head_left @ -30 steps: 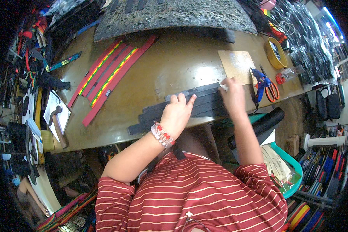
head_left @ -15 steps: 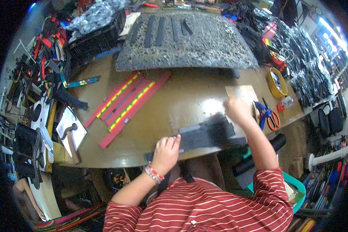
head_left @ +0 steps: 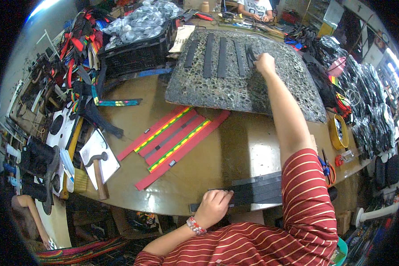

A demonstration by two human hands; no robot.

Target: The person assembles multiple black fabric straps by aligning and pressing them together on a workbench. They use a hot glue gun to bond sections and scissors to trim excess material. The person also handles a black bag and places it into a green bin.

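At the table's near edge, my left hand is closed on the left end of several black strips lying side by side, its thumb and fingertips at their edge. Far forward, my right arm reaches over a speckled grey-black board. My right hand is closed at a short black strip on the board, fingertips against it; the exact grip is partly hidden. Other narrow black strips lie on the board to its left. My right sleeve covers the right end of the near strips.
Red strips with patterned bands lie mid-table. To the left are a hammer on a white sheet and a black crate of plastic-wrapped items. At right stand a yellow bowl and orange-handled scissors. Another person sits beyond the board.
My right hand has moved forward from the near right of the table to the strips on the board. My left hand stays at the near black strips. The view has tilted up.
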